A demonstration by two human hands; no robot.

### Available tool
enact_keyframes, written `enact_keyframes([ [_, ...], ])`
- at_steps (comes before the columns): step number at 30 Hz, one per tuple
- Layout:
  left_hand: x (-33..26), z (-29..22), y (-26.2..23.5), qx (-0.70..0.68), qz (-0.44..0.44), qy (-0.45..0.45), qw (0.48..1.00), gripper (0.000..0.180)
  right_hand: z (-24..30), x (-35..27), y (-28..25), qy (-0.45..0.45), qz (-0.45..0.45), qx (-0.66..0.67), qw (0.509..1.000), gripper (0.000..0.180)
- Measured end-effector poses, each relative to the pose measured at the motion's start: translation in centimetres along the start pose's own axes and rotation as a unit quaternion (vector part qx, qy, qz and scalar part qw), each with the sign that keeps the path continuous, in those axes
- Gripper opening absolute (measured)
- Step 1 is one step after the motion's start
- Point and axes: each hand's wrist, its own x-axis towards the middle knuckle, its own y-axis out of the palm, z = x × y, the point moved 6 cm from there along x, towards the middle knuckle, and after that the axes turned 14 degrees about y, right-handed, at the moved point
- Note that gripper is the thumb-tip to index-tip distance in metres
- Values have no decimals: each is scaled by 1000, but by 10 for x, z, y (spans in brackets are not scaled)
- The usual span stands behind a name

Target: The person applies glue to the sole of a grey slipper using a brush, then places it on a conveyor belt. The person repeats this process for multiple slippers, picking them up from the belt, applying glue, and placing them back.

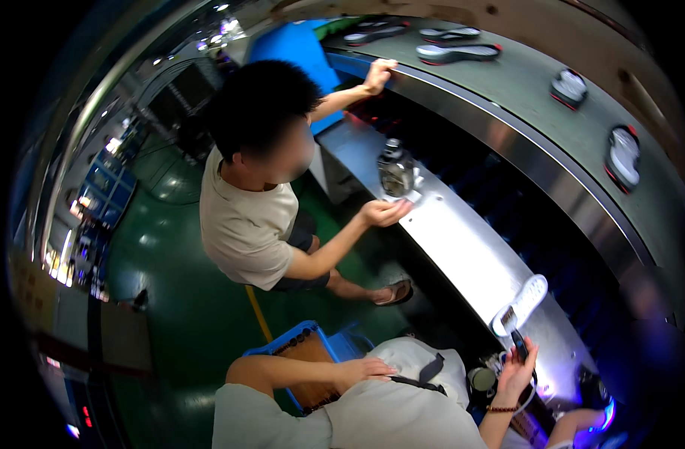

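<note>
My right hand [516, 368] is closed around the black handle of a brush [519, 346]. The brush's brownish head rests over the near end of a white shoe sole [531, 294], which lies on the metal bench [462, 247]. A beaded bracelet circles my right wrist. My left hand [363, 372] lies flat on my lap, fingers stretched out and holding nothing, beside a dark strap [430, 369] on the light cloth.
A conveyor [537, 75] carries several soles beyond the bench. A co-worker [245, 217] faces it, one hand on its edge, the other by a glass bottle [395, 173]. A blue crate [312, 333] stands on the floor. Another person's forearm [578, 425] enters lower right, near purple light.
</note>
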Motion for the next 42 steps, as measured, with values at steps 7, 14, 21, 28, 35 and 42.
enact_keyframes([
  [7,-19,0,18,28,-29,-32,999,81,-8,12,15,31,26,-76,996,41],
  [14,-33,-10,15,95,-37,-119,988,80,-9,29,51,19,9,-125,992,44],
  [21,-55,-28,21,177,-53,-213,959,85,-28,41,107,35,35,-191,980,44],
  [28,-51,-25,7,144,-111,-204,962,89,-51,45,150,45,53,-237,969,44],
  [35,-65,-10,16,122,-131,-190,965,80,-67,46,172,54,60,-259,963,44],
  [42,-66,-4,4,83,-134,-180,971,82,-70,47,179,51,49,-257,964,44],
])
